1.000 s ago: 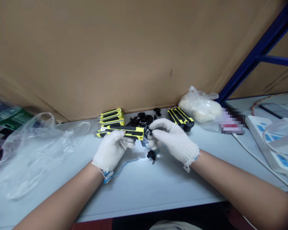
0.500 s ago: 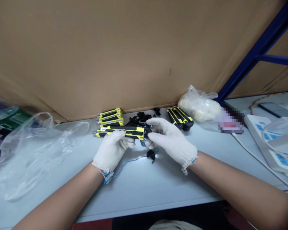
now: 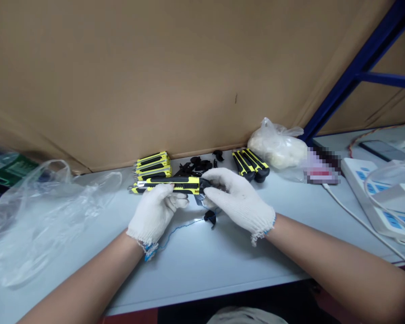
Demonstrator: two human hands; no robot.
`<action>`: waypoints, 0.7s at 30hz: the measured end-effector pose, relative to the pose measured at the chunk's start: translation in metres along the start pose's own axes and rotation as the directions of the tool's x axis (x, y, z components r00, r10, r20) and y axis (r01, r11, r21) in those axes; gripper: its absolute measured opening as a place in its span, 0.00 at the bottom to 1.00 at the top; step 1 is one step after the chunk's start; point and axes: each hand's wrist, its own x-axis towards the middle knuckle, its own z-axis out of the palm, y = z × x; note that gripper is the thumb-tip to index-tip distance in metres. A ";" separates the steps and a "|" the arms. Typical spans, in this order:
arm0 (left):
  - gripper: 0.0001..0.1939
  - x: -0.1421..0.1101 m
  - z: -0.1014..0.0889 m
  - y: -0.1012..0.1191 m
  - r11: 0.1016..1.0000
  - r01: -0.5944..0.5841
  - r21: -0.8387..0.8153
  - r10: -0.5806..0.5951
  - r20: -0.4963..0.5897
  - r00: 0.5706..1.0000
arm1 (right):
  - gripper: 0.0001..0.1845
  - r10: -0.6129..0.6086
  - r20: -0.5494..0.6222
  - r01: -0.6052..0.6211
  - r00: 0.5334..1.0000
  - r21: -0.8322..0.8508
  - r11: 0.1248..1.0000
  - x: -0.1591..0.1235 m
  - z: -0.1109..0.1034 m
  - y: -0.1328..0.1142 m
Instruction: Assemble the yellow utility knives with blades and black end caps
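Note:
A yellow-and-black utility knife point(image 3: 184, 184) lies level across my two white-gloved hands, above the table. Thumb and fingers of my left hand point(image 3: 155, 209) are closed round its middle. At its right end, my right hand point(image 3: 241, 200) pinches a black end cap point(image 3: 205, 184) that meets the knife body; whether it is fully seated I cannot tell. Behind the hands is a heap of small black caps point(image 3: 197, 166). One loose black cap point(image 3: 209, 218) sits in front, by a blue thread hanging from my left cuff. More utility knives point(image 3: 152, 165) are stacked behind my left hand.
Several capped utility knives point(image 3: 249, 164) lean at the back right, beside a tied plastic bag point(image 3: 278, 146). A crumpled clear bag point(image 3: 54, 216) spreads over the left side. On the right are a power strip point(image 3: 374, 193), a white cable and a phone point(image 3: 384, 150). Cardboard point(image 3: 189, 81) stands behind.
The black end cap in my right hand now sits closer against the right end of the knife. The view has shifted slightly; my left hand keeps its hold.

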 end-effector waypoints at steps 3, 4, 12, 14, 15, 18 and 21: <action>0.12 -0.001 0.002 0.001 1.000 0.011 0.005 -0.011 0.024 1.000 | 0.17 -0.019 0.016 0.020 1.000 -0.022 1.000 0.000 -0.001 0.001; 0.12 -0.001 0.002 0.001 1.000 0.012 0.006 -0.012 0.025 1.000 | 0.16 -0.028 0.022 0.029 0.999 -0.032 0.999 -0.001 -0.002 0.001; 0.11 -0.005 0.007 0.000 0.999 0.038 0.008 -0.038 -0.004 0.999 | 0.16 -0.092 0.007 0.092 0.996 -0.179 0.979 -0.003 -0.004 -0.001; 0.11 -0.005 0.007 -0.001 0.999 0.041 0.010 -0.041 -0.012 0.999 | 0.16 -0.090 -0.005 0.088 0.996 -0.161 0.983 -0.003 -0.003 0.000; 0.11 -0.005 0.007 -0.002 0.999 0.038 0.013 -0.038 -0.015 0.999 | 0.16 -0.083 -0.010 0.081 0.996 -0.140 0.987 -0.003 -0.002 0.001; 0.10 -0.005 0.004 -0.005 1.000 0.028 0.002 -0.028 -0.022 0.999 | 0.16 -0.063 -0.034 0.061 0.997 -0.070 0.996 -0.002 0.000 0.004; 0.09 -0.006 0.002 -0.009 0.999 0.029 -0.017 -0.030 -0.042 0.999 | 0.15 -0.032 -0.051 0.030 0.998 -0.036 0.999 -0.001 0.002 0.006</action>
